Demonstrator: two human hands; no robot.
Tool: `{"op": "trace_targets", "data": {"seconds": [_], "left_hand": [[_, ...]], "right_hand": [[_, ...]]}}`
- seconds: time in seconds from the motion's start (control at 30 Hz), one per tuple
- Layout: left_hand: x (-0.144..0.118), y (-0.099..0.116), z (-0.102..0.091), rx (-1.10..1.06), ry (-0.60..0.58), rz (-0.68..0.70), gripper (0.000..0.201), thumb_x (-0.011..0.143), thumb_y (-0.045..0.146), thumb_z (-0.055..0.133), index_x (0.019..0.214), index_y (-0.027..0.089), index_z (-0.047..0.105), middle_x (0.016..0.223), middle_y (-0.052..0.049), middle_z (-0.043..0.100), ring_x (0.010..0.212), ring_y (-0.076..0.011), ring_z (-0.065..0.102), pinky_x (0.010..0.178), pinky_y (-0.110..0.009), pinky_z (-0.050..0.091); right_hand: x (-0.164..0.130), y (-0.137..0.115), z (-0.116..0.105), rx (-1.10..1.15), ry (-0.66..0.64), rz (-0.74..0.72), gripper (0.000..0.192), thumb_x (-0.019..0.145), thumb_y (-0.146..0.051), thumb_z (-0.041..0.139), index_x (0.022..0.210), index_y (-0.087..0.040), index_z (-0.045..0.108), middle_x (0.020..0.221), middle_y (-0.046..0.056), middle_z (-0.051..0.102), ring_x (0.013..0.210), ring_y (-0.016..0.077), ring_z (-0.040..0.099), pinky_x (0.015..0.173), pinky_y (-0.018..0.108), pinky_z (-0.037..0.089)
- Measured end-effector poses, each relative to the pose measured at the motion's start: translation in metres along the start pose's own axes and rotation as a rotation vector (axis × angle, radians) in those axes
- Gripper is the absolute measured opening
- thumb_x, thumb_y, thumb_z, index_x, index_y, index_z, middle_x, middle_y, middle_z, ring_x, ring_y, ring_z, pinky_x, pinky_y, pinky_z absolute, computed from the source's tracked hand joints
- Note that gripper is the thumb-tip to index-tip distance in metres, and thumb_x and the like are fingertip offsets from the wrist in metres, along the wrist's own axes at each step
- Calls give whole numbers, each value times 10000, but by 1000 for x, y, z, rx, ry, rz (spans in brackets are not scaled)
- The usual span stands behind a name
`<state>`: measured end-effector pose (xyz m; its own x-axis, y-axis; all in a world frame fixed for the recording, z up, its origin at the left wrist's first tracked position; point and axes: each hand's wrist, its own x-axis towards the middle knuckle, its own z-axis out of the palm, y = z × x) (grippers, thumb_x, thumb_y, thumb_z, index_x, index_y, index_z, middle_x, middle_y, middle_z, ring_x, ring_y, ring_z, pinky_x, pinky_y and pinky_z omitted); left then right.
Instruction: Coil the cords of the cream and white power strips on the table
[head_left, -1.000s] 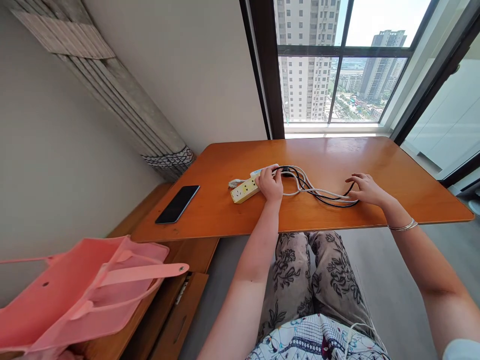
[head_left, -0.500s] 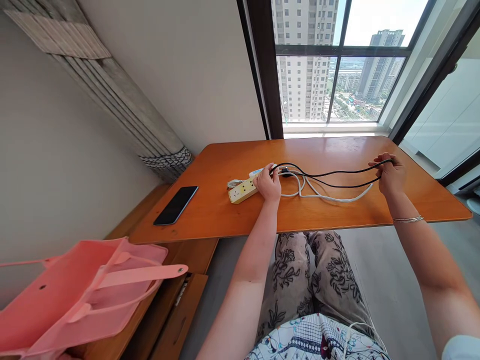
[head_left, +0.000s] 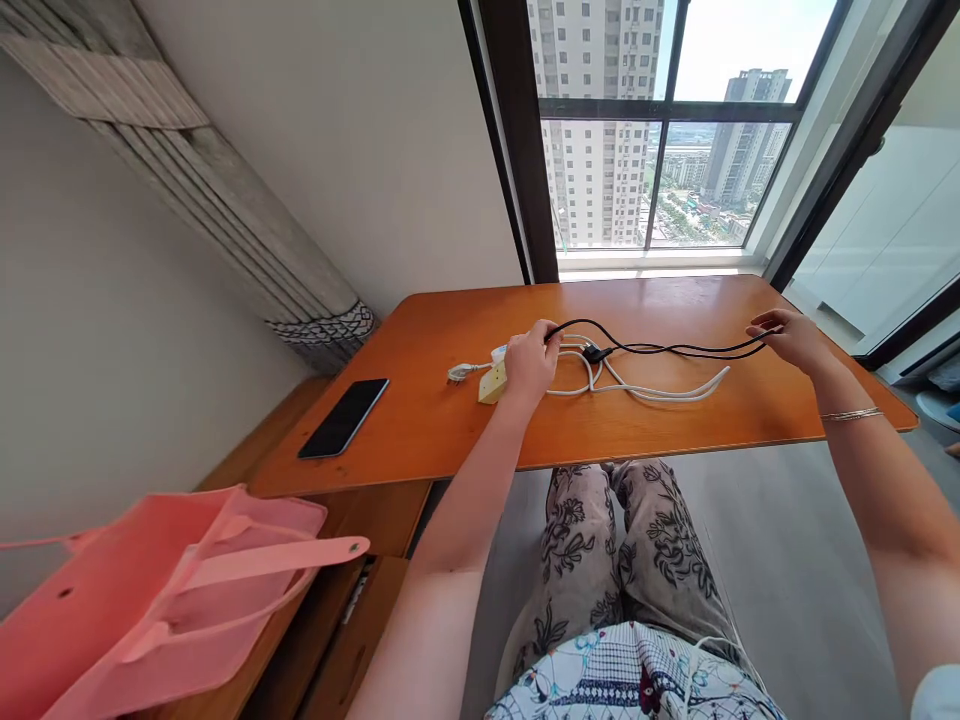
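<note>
**Two hands, one black cord stretched across the table**

Two hands hold opposite ends of a doubled black cord (head_left: 660, 349), whose long axis runs left to right, roughly parallel to the near edge of the orange table (head_left: 420, 430). The left hand (head_left: 531, 362) is closed over one end of the loop at the table's middle; its fingers curl down around the cord, and the hand rests on or just above a yellow power strip (head_left: 492, 384), most of which it hides. The right hand (head_left: 793, 338) lies well apart, near the table's right end. Its thumb and fingers are pinched on the far end of the loop, the other fingers only partly folded, and the cord hangs slightly slack between the two grips, raised a little off the wood.

A small black block on the cord (head_left: 596, 353) sits much nearer the left hand than the right. Beneath and just in front of the black cord, a white cable (head_left: 667, 391) lies on the table in loose curves, following the same left-to-right line; neither hand appears to grip it, though the left hand covers its coiled end. A white plug (head_left: 459, 372) lies just left of the strip.

A black phone (head_left: 343, 418) rests flat near the table's left edge, well apart from both hands. A pink bag (head_left: 165, 590) sits below the table to the left.
</note>
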<state>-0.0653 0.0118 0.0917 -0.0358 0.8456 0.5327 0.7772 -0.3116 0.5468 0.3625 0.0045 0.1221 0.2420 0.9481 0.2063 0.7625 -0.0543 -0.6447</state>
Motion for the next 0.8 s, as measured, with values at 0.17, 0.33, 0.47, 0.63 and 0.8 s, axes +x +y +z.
{"op": "trace_targets", "data": {"seconds": [0.17, 0.33, 0.47, 0.63, 0.8], "left_hand": [[20, 25, -40, -328, -93, -22, 123, 890, 298, 593, 905, 189, 648, 690, -6, 650, 652, -175, 638, 645, -284, 445], [17, 48, -54, -803, -323, -129, 216, 843, 370, 691, 814, 169, 617, 554, 52, 497, 493, -99, 517, 546, -234, 419], [2, 69, -51, -1148, -426, -204, 268, 828, 363, 733, 756, 172, 560, 548, 67, 455, 485, -76, 505, 559, -218, 447], [-7, 80, -51, -1372, -364, -242, 221, 883, 329, 681, 779, 172, 563, 576, 57, 504, 497, -80, 545, 637, -249, 521], [-11, 68, -56, -1390, -351, -160, 264, 849, 394, 729, 845, 179, 576, 855, -35, 724, 628, -114, 662, 685, -271, 551]], "right_hand": [[1, -5, -5, 106, -606, -84, 738, 593, -449, 846, 1277, -246, 660, 1409, 130, 604, 1322, 365, 538, 1080, 495, 483], [-23, -65, 18, 286, -422, -386, 764, 789, -616, 694, 1467, -331, 485, 1565, 82, 448, 1460, 330, 384, 1184, 547, 342], [-42, -111, 62, 148, -272, -557, 815, 852, -599, 648, 1545, -278, 363, 1576, 134, 411, 1460, 349, 373, 1183, 571, 323], [-48, -124, 113, -26, -239, -672, 688, 906, -417, 608, 1507, -151, 402, 1431, 209, 536, 1345, 366, 497, 1127, 580, 380], [-49, -123, 129, 76, -71, -752, 394, 999, -207, 345, 1306, -173, 590, 1192, 152, 645, 1120, 260, 621, 958, 435, 507]]}}
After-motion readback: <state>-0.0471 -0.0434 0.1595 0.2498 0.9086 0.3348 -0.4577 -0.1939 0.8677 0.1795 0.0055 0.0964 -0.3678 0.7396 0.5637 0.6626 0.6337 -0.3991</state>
